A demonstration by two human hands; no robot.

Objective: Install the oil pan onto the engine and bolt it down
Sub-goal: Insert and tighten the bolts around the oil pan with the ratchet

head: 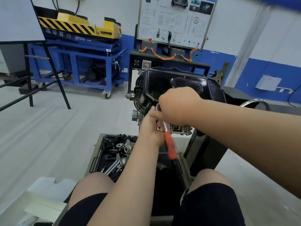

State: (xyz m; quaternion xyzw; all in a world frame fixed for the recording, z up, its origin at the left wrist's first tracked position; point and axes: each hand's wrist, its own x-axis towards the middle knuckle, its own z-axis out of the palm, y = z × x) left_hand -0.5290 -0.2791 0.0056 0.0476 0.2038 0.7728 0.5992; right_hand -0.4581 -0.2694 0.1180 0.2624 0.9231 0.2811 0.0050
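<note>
One shiny black metal oil pan (pixel 164 84) sits on top of one grey metal engine (pixel 178 128). The pan's rim lies along the engine's top edge. The engine hangs on one black stand (pixel 205 152) right in front of the person.

Two bare hands meet at the near edge of the pan. The right hand (pixel 177 106) is curled in a fist over the round silver head of one wrench with a silver bar and a red handle (pixel 170 145). The head is at the pan's rim, but the hand hides what is under it. The left hand (pixel 150 126) is just below the right one, and its fingers wrap tight around the silver bar. The red handle sticks out below both hands and points down toward the person. One tiny gold bit shows by the left fingers, and I cannot tell what it is.

Below the engine is one grey tray (pixel 97 154) with many small black and silver parts in it. Two legs in black shorts (pixel 211 204) are at the bottom.

Far back stands one blue cart on wheels (pixel 91 62) with one yellow machine with black stripes (pixel 81 25) on top. Beside it is one white board with drawings (pixel 172 20), and a few orange wires (pixel 162 57) hang under it
</note>
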